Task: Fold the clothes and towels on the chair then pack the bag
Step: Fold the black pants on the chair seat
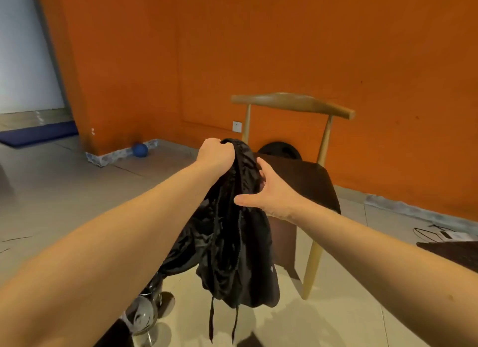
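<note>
Dim-ish indoor light, warm cast off the orange wall [336,49]. Daylight blows out white in the doorway [23,49], with glare on the far left edge of the floor [38,116]. The black fabric [232,243] is one dark blob with some sheen. Wide-angle stretch near the edges, soft blur low down

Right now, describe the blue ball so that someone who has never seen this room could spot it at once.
Start at the orange wall and follow its pale skirting left of the wooden chair. The blue ball sits on the floor beside that skirting. It is the only round blue thing there; the blue mat farther left lies flat.
</note>
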Tool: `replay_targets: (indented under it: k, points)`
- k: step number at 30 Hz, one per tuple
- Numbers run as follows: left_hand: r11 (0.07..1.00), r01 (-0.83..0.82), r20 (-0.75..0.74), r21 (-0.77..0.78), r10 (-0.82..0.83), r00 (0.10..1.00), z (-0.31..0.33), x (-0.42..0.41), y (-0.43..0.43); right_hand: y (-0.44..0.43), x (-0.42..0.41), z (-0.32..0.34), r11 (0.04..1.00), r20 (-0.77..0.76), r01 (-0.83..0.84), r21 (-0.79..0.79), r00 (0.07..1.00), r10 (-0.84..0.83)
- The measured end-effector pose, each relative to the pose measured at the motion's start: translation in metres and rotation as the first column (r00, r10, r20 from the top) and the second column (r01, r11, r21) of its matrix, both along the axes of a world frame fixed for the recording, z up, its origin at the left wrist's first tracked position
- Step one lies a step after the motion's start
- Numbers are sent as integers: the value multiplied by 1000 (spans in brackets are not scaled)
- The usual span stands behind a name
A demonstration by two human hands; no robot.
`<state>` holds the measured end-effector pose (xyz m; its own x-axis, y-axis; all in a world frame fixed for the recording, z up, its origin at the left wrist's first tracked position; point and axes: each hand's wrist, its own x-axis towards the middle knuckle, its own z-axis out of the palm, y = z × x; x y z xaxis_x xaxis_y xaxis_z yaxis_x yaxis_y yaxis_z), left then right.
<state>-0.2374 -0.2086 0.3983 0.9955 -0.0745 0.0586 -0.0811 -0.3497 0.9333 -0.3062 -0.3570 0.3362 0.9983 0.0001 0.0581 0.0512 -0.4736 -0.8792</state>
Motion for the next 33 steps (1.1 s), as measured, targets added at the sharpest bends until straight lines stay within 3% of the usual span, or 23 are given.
replay_targets:
  k: [2,7,12,16,22,24,26,29,31,33]
  points:
    - [999,16,-33,-48,-18,999,-11,-2,-1,6,-7,-23,990,14,84,-114,996,-83]
    - [989,44,-74,-143,-55,996,-39,5,-1,12,-11,-53,892,-9,401,-209,911,-412]
    - [983,23,-100,-184,-42,994,-59,21,-5,-3,-4,-93,812,-91,395,-430,876,-474]
    - [990,9,-68,-140,-18,997,-73,45,-1,-44,0,-109,796,-124,453,-402,834,-537]
    - [998,-12,-63,54,15,998,-103,82,17,-89,22,-72,822,-117,561,-101,813,-570]
    - [989,27,-91,143,-14,996,-110,92,25,-96,31,-61,823,-53,558,-110,823,-565]
    - [934,89,-125,346,-48,991,-113,96,34,-103,36,-53,816,15,558,-150,827,-562]
    - [731,127,-88,670,-92,992,-114,103,45,-113,41,-42,824,32,536,-185,841,-540]
    - [669,121,-44,733,-131,990,-117,112,46,-119,43,-39,819,28,516,-252,849,-527]
    - [678,118,-5,726,-166,986,-119,118,44,-125,43,-39,797,43,513,-319,848,-529]
